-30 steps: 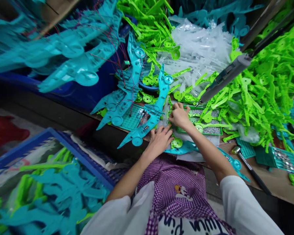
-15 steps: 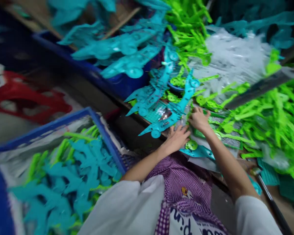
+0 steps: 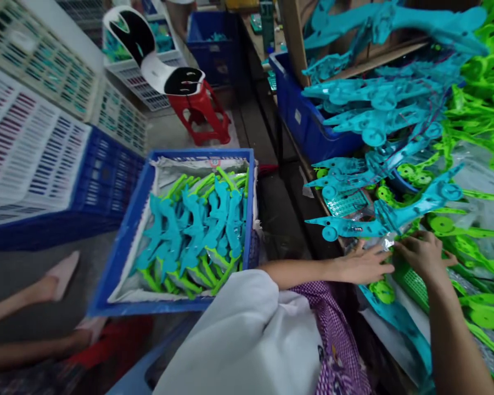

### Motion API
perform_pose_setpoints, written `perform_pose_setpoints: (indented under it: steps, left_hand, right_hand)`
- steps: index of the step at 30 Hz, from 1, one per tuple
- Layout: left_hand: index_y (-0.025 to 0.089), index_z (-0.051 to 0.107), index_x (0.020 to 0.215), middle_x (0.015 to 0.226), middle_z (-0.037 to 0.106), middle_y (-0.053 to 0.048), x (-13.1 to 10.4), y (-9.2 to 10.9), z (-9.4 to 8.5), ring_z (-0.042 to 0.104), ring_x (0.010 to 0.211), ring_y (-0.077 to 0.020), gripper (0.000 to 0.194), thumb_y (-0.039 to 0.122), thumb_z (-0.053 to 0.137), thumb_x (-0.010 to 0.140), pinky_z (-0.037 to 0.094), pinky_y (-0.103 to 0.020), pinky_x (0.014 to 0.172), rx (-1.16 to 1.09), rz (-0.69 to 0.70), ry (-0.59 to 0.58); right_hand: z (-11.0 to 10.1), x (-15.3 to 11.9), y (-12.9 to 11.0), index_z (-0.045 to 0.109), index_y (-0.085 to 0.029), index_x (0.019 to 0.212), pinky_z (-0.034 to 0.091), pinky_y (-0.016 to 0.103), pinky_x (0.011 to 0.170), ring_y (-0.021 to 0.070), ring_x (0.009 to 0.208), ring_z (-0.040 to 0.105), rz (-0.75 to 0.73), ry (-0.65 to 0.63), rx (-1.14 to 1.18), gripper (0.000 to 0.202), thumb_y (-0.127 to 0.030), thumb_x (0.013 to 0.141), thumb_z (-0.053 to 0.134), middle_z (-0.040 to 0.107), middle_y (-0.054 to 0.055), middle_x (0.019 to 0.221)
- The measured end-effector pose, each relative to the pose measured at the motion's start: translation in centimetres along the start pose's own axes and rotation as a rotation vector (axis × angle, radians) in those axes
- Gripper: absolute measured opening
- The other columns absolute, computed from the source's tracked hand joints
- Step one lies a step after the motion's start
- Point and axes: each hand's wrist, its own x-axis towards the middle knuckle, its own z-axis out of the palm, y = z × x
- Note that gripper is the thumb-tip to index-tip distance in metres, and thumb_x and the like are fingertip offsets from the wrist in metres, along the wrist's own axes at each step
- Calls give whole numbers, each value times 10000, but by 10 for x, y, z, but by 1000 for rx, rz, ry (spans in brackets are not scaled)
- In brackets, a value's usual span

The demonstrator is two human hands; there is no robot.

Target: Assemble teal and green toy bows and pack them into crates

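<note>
My left hand reaches in from the left with its fingers stretched and apart, beside a piece of clear plastic. Close by on the right is my right hand, its fingers bent down and their tips hidden; whatever they hold cannot be made out. Just beyond both hands lies a turquoise plastic toy part with round discs. A green perforated tray sits partly under my right hand. Below my left hand are a lime-green round part and another turquoise piece.
A blue crate to the left holds rows of turquoise and lime-green parts. More turquoise parts pile over a blue bin. A red stool stands farther back, near stacked crates. Another person's feet show at left.
The view has swung left, bringing the whole blue crate, the stool and the stacked crates into sight. Both hands stay close together beside the turquoise part and clear plastic.
</note>
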Motion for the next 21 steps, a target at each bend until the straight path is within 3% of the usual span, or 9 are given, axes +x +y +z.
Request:
perform_pose_setpoints:
  steps: [5, 10, 15, 21]
  left_hand:
    - [223, 635, 1293, 1502, 452, -164, 0, 4, -3, 285, 1480, -370, 409, 194, 386, 970, 370, -673, 1046, 0, -82, -40]
    - [227, 620, 1320, 1528, 415, -182, -1, 1, -3, 274, 1488, -366, 408, 235, 401, 976, 362, -693, 1039, -6, -78, -44]
    - [201, 667, 1219, 1521, 417, -201, -1, -2, 0, 306, 1466, -362, 343, 216, 451, 952, 350, -694, 1057, -11, -46, -12]
    - [201, 675, 1146, 1504, 463, -179, -1, -4, 6, 385, 1398, -377, 267, 225, 515, 934, 326, -727, 1045, -19, -68, 25]
  right_hand:
    - [6, -5, 5, 714, -286, 624, 379, 593, 842, 402, 1120, 534, -52, 3, 52, 327, -453, 819, 512, 617, 167, 1065]
    - [6, -6, 1, 711, -293, 617, 328, 616, 859, 402, 1176, 504, -6, 4, 30, 408, -492, 868, 458, 610, 191, 1128]
    - [-2, -5, -13, 741, -257, 685, 322, 597, 888, 395, 1224, 466, 2, -97, 6, 442, -491, 914, 444, 591, 219, 1201]
    - [-19, -20, -33, 747, -189, 859, 262, 649, 1041, 364, 1305, 432, 32, -104, 51, 279, -334, 907, 514, 581, 174, 1269]
